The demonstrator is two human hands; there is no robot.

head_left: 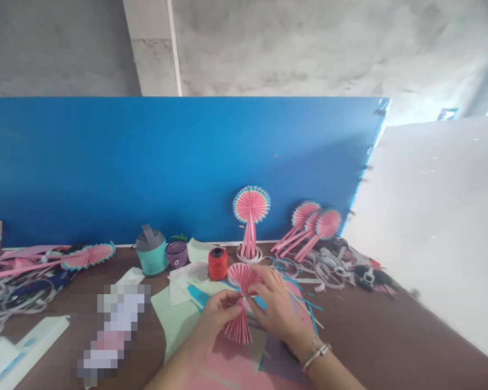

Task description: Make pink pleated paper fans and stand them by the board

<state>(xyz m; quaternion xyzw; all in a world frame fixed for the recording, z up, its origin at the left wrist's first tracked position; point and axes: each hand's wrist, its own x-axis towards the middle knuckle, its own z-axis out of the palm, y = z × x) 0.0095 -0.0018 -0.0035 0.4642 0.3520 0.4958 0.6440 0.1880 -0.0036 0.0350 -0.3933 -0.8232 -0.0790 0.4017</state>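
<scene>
A pink pleated paper fan (241, 329), pinched at its middle into a bow shape, is held between my two hands over the table. My left hand (216, 317) closes thumb and fingers on the fan's waist from the left. From the right, my right hand (274, 300) grips the same waist and the upper pleats, with a bracelet at its wrist. The fan's upper half spreads away from me and its lower half toward me. Beneath lie green and pink paper sheets (166, 317). A red thread spool (218, 264) stands just beyond my left hand.
A finished pink paper rosette (251, 206) stands against the blue partition (146, 162), with several more rosettes (328, 223) to the right. A teal cup (152, 254), a purple jar (177, 254) and white paper strips (329, 271) lie around. A white box (32, 352) sits front left.
</scene>
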